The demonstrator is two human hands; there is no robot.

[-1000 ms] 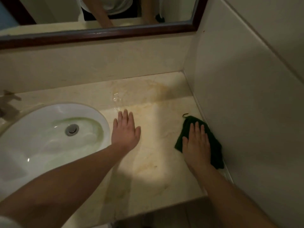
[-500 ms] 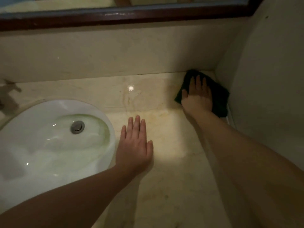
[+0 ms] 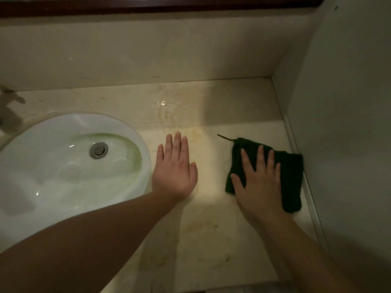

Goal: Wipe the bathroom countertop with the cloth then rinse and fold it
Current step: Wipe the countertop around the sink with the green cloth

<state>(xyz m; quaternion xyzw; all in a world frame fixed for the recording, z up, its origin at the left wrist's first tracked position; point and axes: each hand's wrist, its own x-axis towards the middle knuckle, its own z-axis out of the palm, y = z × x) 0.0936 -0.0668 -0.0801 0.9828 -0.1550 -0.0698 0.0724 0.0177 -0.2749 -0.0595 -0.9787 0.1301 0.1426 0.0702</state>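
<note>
Sink basin [image 3: 42, 187] is sitting at left, and just beside its rim I am pressing my left hand [image 3: 174, 174] flat and empty on the countertop [image 3: 211, 229]. Further right, I am spreading my right hand [image 3: 259, 182] palm-down over the dark green cloth [image 3: 293, 176], pinning it against the countertop near the side wall [image 3: 349, 123].

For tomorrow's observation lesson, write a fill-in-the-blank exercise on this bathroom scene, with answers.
1. The right hand presses flat on a dark ____ cloth.
2. The left hand lies flat on the countertop beside the white ____.
3. The cloth lies near the wall on the ____ side.

Answers: green; sink; right
</note>
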